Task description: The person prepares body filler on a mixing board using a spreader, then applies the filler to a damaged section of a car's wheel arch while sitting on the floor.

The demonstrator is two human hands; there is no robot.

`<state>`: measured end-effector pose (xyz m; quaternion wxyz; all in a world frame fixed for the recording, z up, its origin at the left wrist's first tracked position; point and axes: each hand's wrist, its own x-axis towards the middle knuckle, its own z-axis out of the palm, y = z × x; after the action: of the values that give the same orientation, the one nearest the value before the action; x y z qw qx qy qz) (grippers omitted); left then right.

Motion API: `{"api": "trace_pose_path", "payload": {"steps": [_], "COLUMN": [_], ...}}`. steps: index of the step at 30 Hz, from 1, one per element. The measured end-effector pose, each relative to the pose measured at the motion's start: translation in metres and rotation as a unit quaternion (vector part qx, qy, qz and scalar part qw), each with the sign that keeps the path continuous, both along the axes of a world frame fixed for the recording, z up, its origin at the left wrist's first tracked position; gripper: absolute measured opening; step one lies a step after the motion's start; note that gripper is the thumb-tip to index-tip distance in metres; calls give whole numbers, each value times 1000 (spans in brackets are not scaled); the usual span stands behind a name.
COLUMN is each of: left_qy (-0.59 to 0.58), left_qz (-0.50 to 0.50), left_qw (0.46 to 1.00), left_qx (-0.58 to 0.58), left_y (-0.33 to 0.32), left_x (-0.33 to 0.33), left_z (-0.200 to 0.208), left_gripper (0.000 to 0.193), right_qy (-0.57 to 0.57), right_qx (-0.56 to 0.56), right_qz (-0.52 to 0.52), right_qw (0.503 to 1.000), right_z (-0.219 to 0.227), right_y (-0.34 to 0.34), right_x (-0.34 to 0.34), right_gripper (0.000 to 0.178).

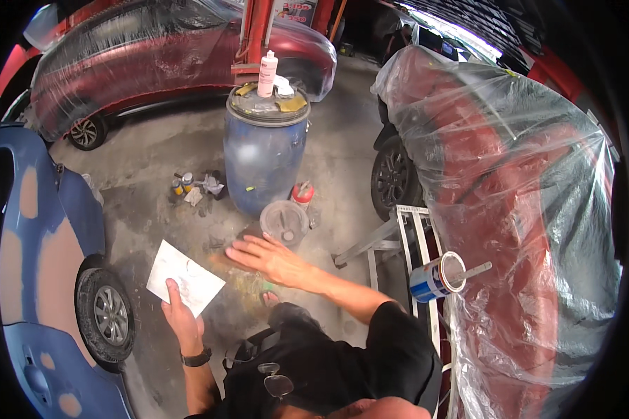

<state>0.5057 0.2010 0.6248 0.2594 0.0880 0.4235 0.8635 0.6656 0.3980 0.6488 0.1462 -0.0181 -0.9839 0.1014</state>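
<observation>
Two bare hands reach over a stained concrete floor (pixel 143 174), the left hand (pixel 182 322) pinching the lower edge of a flat white card (pixel 189 276), thumb pressed on its upper face and the other fingers out of sight beneath, to the right of a blue car (pixel 56 195) with beige patches (pixel 47 279). Clear of the card, the right hand (pixel 271 261) stretches forward with fingers extended and slightly parted, nothing visible in its grasp, just short of a grey bucket (pixel 279 215). A blue drum (pixel 258 157) topped by a white bottle (pixel 266 77) stands beyond, while a paint can (pixel 427 283) with a stir stick (pixel 478 270) sits at right.
</observation>
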Motion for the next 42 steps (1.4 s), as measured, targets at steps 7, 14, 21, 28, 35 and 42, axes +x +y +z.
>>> {"api": "trace_pose_path", "payload": {"steps": [7, 14, 21, 28, 35, 42], "left_qy": [73, 55, 50, -49, 61, 184], "left_qz": [83, 98, 72, 9, -28, -30], "left_qw": [980, 974, 983, 999, 994, 931], "left_qx": [-163, -198, -160, -18, -91, -313], "left_y": [56, 129, 155, 171, 143, 143], "left_x": [-27, -54, -87, -117, -142, -141], "left_z": [-3, 3, -4, 6, 31, 23], "left_gripper": [35, 46, 42, 28, 33, 48], "right_qy": [27, 92, 89, 102, 87, 47], "right_qx": [16, 53, 23, -235, -148, 53], "right_qz": [52, 96, 157, 153, 15, 166], "right_qw": [998, 990, 983, 954, 985, 984], "right_z": [8, 7, 0, -6, 0, 0], "right_y": [9, 97, 134, 160, 158, 120], "right_x": [-47, -87, -127, -147, -151, -167], "right_gripper": [65, 60, 63, 51, 55, 52]}}
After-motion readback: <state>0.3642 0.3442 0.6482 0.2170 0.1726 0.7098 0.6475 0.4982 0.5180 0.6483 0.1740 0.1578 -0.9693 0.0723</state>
